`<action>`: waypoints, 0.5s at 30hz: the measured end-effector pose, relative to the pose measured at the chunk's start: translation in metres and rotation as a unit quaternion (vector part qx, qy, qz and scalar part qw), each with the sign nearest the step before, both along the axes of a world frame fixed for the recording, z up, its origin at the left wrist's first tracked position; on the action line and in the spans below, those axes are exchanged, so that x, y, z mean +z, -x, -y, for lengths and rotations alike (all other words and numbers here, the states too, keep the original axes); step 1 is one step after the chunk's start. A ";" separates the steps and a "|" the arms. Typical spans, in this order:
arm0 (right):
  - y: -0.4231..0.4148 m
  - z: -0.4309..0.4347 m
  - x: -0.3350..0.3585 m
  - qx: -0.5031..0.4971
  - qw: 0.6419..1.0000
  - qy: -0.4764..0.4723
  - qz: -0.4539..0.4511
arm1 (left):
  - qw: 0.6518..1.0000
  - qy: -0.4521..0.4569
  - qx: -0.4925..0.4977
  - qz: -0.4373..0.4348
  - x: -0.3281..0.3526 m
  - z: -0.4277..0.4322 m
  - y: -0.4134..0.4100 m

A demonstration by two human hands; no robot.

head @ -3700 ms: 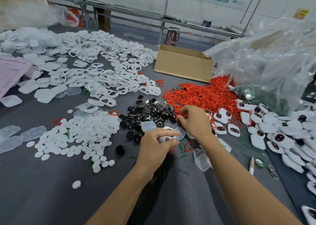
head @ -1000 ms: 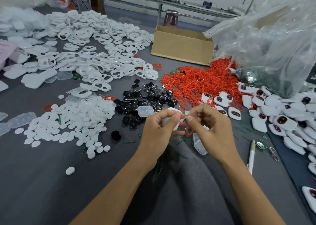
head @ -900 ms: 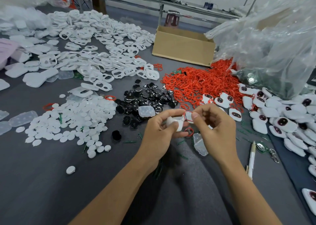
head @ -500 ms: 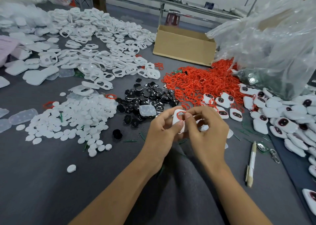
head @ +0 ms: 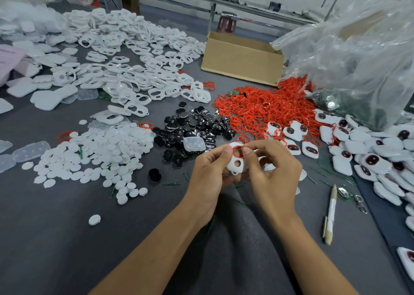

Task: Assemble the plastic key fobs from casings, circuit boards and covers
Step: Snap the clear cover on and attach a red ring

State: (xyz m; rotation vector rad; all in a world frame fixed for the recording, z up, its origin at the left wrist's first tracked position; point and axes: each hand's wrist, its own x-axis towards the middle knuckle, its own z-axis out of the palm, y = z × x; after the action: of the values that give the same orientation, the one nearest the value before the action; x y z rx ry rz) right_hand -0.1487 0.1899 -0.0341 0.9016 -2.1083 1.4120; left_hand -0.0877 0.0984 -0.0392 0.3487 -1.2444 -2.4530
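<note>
My left hand (head: 207, 173) holds a white key fob casing (head: 235, 163) with two openings, raised over the middle of the grey table (head: 67, 238). My right hand (head: 272, 171) pinches a thin red ring (head: 238, 151) against the casing's upper opening. Behind them lie a heap of red rings (head: 264, 110), a pile of black buttons (head: 192, 126) and a spread of white round discs (head: 96, 155). Assembled white fobs with dark red centres (head: 363, 158) cover the right side.
White casing frames (head: 134, 66) cover the far left. A cardboard box (head: 242, 59) stands at the back, a large clear plastic bag (head: 358, 54) at the right. A pen (head: 330, 214) and a keyring (head: 356, 199) lie right of my right arm.
My right hand came away from the red heap with a ring and met my left hand; both now hold ring and casing together, with the ring set on the upper opening.
</note>
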 end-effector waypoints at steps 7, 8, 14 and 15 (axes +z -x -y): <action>0.003 0.002 -0.006 0.010 1.000 0.012 -0.010 | 1.000 0.024 0.009 0.002 -0.003 0.001 0.001; 0.003 0.002 -0.006 0.020 1.000 0.019 0.002 | 1.000 0.023 0.010 -0.001 -0.003 0.002 0.001; 0.016 -0.001 -0.004 0.155 0.948 0.118 0.250 | 0.998 0.055 0.023 0.000 -0.006 0.004 0.002; 0.017 -0.002 -0.005 0.165 0.945 0.116 0.258 | 0.997 0.070 0.026 0.003 -0.007 0.004 0.002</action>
State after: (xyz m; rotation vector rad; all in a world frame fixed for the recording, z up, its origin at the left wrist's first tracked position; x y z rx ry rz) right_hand -0.1653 0.1922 -0.0387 0.8873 -2.1353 2.2217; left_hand -0.0900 0.0945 -0.0458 0.3453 -1.3828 -2.3081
